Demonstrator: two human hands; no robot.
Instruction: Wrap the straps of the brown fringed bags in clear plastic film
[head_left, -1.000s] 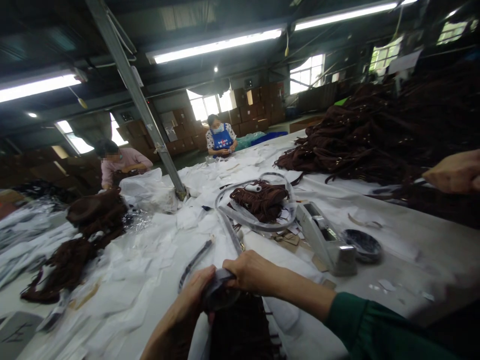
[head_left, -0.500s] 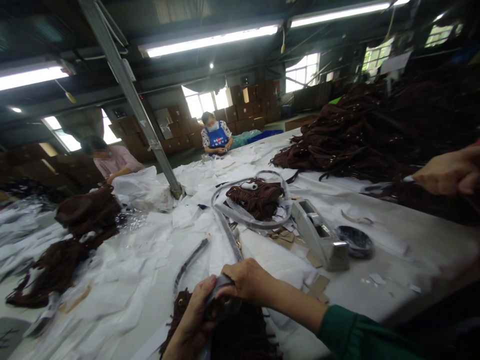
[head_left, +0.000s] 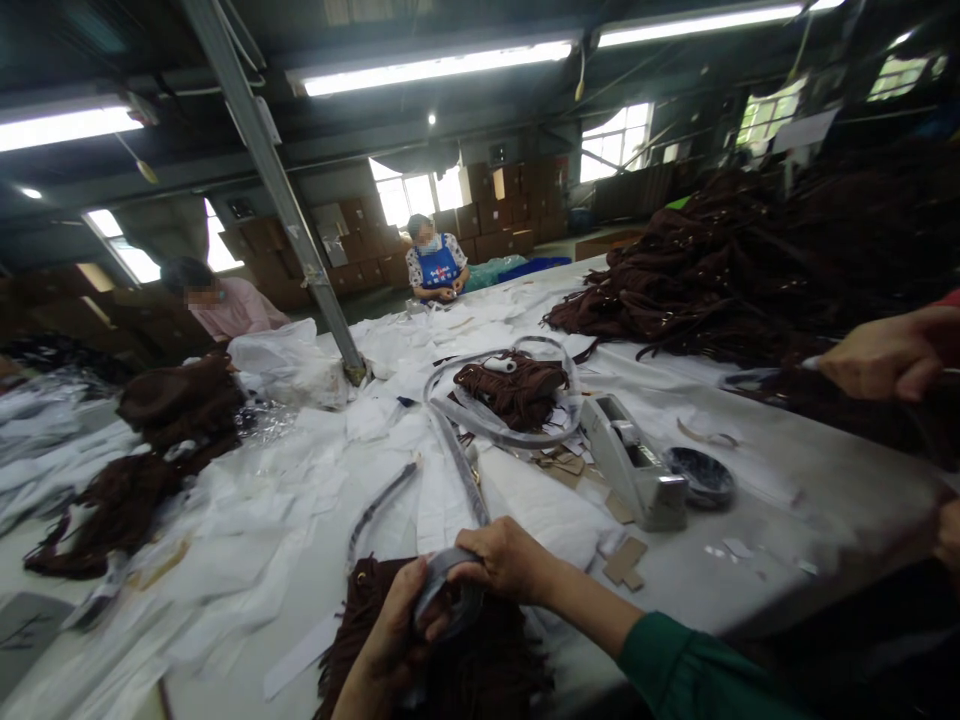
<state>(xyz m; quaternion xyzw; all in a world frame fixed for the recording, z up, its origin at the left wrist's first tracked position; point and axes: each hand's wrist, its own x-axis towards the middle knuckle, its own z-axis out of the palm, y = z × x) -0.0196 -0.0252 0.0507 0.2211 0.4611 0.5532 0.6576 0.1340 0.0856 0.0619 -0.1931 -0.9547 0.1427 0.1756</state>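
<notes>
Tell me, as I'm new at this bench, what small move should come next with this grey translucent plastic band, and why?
Probably draw more of the grey translucent plastic band down through the right hand while the left hand pinches it. Both hands hold it just above the brown fringed suede piece, and a length appears to run loose up the white-covered table.

I'm looking in on a factory workroom — fringed goods, by the look: heaps of brown fringed pieces [head_left: 660, 300] on a long work table [head_left: 787, 480], stacked cardboard cartons [head_left: 491, 215] behind, fluorescent tubes [head_left: 435, 68] overhead — and an aproned worker [head_left: 439, 265] across the table.
</notes>
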